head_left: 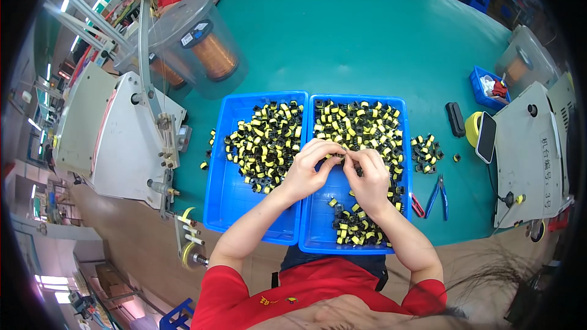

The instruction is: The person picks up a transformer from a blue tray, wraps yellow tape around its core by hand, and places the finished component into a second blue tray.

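My left hand (310,170) and my right hand (370,182) meet fingertip to fingertip above the right blue tray (315,232). Thumb and forefinger are pinched together on each side; whatever sits between them is too small and covered to make out. Beneath and around the hands lie heaps of small black coil bobbins (361,123) wrapped in yellow tape. The left blue tray (229,208) touches the right one and holds a similar heap of bobbins (263,140), with bare floor along its near side.
Wire cutters (436,198) and a red-handled tool (417,206) lie right of the trays, near loose bobbins (426,153). Winding machines (131,140) flank the table. Copper wire spools (214,52) stand at the back left; a phone (486,137) leans at right.
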`<state>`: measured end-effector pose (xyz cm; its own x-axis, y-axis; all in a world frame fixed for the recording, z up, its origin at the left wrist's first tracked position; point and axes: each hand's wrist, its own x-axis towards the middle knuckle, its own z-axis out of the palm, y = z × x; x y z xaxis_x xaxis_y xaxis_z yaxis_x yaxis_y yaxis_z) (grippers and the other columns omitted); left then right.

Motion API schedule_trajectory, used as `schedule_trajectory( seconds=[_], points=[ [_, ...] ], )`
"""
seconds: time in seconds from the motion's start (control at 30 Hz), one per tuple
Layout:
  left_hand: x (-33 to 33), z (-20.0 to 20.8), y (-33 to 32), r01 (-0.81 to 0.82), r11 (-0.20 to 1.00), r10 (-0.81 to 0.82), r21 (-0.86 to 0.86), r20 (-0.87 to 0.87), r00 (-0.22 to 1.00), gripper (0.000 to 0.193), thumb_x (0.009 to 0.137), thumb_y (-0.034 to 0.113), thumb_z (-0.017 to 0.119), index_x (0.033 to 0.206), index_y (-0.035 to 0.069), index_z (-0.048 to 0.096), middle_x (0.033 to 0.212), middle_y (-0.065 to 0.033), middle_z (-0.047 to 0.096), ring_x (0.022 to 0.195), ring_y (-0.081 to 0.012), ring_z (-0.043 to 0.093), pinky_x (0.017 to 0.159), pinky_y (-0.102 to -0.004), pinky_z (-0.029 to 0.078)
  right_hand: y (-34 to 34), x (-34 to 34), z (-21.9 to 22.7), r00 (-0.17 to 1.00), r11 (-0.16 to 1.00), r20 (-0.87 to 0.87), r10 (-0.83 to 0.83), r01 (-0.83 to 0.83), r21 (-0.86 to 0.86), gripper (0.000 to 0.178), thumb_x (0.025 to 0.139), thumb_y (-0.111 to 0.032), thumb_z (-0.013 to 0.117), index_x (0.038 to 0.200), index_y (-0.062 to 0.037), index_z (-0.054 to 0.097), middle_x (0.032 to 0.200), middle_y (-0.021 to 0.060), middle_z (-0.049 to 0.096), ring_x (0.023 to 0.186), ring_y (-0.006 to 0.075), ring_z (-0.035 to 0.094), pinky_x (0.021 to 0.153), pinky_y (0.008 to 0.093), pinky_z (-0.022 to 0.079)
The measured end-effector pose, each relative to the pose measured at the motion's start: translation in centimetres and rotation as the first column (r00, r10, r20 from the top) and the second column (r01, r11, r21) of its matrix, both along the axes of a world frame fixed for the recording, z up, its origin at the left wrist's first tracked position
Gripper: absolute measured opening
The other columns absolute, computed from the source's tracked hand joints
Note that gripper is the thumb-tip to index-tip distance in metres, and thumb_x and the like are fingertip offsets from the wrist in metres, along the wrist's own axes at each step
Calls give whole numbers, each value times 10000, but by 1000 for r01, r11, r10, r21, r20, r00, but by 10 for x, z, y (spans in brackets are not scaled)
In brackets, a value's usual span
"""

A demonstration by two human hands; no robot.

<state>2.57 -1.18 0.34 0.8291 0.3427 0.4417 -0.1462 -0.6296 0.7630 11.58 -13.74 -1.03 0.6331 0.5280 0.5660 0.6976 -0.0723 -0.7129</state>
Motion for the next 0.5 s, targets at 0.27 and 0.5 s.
schedule_trajectory(
  seconds=[0.27, 0.5],
  points=[
    [0, -1, -2, 23, 999, -23, -32, -16, 1000, 178, 773, -20, 629, 946, 20, 625, 931, -92, 645, 889, -230, 604, 797, -327, 477, -1, 3, 3, 988, 997, 155, -8, 20, -78, 128, 683, 12, 672, 759, -26, 576, 705, 75, 529, 627, 220, 556, 528, 320, 453],
    [-2, -1, -2, -12, 975, -17, -221, -130, 991, 168, 795, 39, 638, 961, 23, 616, 902, -76, 635, 858, -167, 594, 776, -286, 468, -1, 2, 4, 982, 998, 190, -2, 15, -67, 152, 659, 23, 667, 750, -31, 557, 700, 79, 522, 608, 231, 553, 524, 325, 452]
  ],
)
